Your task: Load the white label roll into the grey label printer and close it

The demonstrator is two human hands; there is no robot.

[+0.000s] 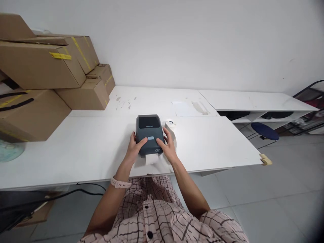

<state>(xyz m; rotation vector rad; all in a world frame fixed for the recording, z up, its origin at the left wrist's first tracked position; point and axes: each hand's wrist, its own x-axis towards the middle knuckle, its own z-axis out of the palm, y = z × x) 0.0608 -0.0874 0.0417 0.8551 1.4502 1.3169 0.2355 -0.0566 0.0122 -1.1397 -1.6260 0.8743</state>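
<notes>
Printer [150, 132], one only, sits on the surface [215, 141] close to the middle of its near edge, one paper strip [152, 159] poking out of its front towards that edge. One roll [170, 125] stands just beyond the right hand [169, 145]. Several boxes [37, 65], too overlapped to count surely, are piled at the surface's left end.

The printer lies between the two hands. The left hand [133, 147] holds its left side and the right hand its right side, fingers curled down the flanks and thumbs laid on top, either side of one pale button [151, 138]. Both forearms reach in over the near edge, converging; one band [120, 183] circles the left wrist.
</notes>
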